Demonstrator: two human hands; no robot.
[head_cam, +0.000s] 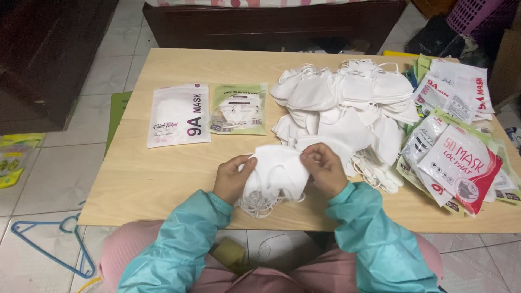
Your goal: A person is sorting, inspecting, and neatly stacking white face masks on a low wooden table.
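On the counter (163, 190), two pouches (178, 115) lie left; the mask heap (347, 108) sits right of them; more packets (461, 157) lie at the right edge; a hanger (51, 247) lies on the floor, left.

Home room: tiled floor (70, 168), bed frame (271, 24), low wooden table (163, 184)

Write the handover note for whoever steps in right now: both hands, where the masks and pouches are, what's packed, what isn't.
Left hand and right hand: both grip one small stack of white masks above the near table edge, ear loops dangling below.
Loose mask pile: centre-right of the table, large, unpacked.
Pouches: one white pouch and one green pouch lie flat side by side on the left; each seems to hold a mask. A heap of mixed pouches sits at the right edge.
Done: those two pouches, apparently.
Left: the held stack and the whole loose pile.
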